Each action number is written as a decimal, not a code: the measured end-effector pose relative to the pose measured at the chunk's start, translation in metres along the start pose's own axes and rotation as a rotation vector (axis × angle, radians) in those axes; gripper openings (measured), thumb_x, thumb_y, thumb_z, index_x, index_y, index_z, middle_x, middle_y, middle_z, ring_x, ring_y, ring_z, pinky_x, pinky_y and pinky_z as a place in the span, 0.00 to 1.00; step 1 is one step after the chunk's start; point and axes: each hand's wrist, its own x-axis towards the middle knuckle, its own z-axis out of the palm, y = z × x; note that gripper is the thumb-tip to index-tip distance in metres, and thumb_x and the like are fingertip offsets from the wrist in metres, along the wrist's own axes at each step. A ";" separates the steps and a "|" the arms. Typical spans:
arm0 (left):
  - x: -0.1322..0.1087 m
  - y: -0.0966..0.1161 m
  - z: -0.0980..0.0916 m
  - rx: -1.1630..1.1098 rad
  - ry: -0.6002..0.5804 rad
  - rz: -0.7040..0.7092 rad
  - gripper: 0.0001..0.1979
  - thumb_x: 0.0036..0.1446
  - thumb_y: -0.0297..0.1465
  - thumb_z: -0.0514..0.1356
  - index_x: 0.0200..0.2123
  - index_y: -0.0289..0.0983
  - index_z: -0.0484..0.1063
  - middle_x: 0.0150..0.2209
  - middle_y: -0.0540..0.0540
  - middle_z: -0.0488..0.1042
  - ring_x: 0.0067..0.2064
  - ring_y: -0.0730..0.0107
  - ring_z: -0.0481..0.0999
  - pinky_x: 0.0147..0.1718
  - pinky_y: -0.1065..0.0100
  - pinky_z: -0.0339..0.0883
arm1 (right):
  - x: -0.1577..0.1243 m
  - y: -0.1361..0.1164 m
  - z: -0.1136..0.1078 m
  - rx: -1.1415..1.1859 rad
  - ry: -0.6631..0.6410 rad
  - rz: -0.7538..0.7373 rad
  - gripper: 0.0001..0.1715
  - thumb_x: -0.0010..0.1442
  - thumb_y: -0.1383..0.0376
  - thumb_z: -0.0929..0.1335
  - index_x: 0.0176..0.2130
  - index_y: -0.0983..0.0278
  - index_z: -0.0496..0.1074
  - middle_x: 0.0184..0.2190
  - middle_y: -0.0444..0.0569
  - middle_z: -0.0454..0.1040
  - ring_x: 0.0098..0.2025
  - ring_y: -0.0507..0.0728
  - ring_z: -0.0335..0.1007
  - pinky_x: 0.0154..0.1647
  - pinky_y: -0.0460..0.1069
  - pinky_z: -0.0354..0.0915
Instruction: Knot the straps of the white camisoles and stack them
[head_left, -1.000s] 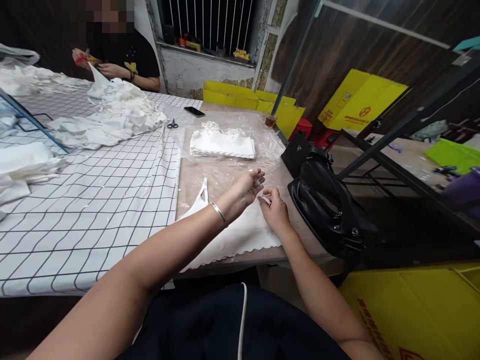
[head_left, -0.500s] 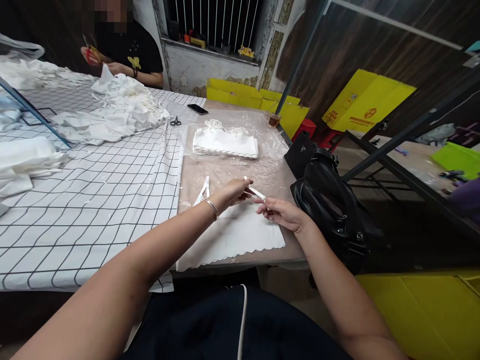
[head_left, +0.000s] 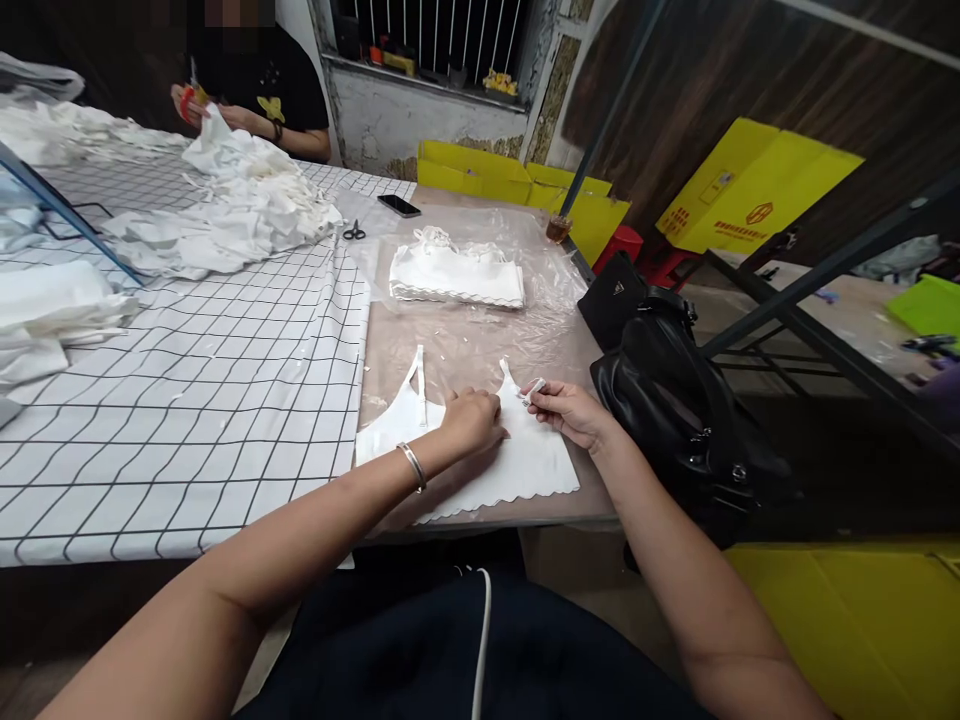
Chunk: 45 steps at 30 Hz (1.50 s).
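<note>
A white camisole (head_left: 525, 460) with a scalloped hem lies flat at the table's near edge. My right hand (head_left: 570, 410) pinches one of its thin shoulder straps (head_left: 535, 388) at the right, lifting it a little off the cloth. Over the middle of the camisole is my left hand (head_left: 474, 422), its fingers curled down against the fabric; whatever they grip is hidden. To the left of that hand, the other strap (head_left: 421, 385) lies loose, pointing away from me.
Beyond the camisole sits a stack of folded white garments (head_left: 456, 275) on clear plastic. Scissors (head_left: 354, 231) and a phone (head_left: 399, 205) lie farther back. A black handbag (head_left: 660, 370) stands at the right edge. Across the checkered cloth (head_left: 262, 400), a person holds red-handled scissors near heaped white fabric (head_left: 240, 205).
My left hand has let go of the strap and come down onto the camisole. My right hand keeps the strap, now nearer the cloth. The view has shifted slightly.
</note>
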 end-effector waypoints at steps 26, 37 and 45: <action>-0.010 -0.007 0.009 -0.086 -0.009 -0.015 0.08 0.46 0.29 0.66 0.19 0.37 0.71 0.31 0.44 0.77 0.44 0.55 0.69 0.49 0.54 0.52 | -0.006 0.020 0.020 -0.481 -0.108 -0.334 0.11 0.51 0.60 0.70 0.34 0.64 0.76 0.32 0.47 0.77 0.36 0.56 0.72 0.39 0.50 0.66; -0.012 -0.009 0.010 -0.069 -0.001 0.002 0.08 0.48 0.31 0.67 0.21 0.36 0.72 0.32 0.44 0.77 0.44 0.55 0.70 0.50 0.54 0.50 | -0.008 0.027 0.023 -0.530 0.004 -0.439 0.09 0.52 0.61 0.68 0.33 0.63 0.76 0.32 0.48 0.78 0.38 0.57 0.74 0.44 0.53 0.68; -0.012 -0.012 0.014 -0.053 0.014 0.019 0.08 0.50 0.32 0.66 0.22 0.37 0.72 0.31 0.44 0.76 0.44 0.55 0.69 0.49 0.54 0.51 | -0.010 0.036 0.030 -0.489 0.041 -0.469 0.09 0.52 0.61 0.69 0.33 0.62 0.77 0.32 0.49 0.79 0.36 0.58 0.75 0.43 0.54 0.69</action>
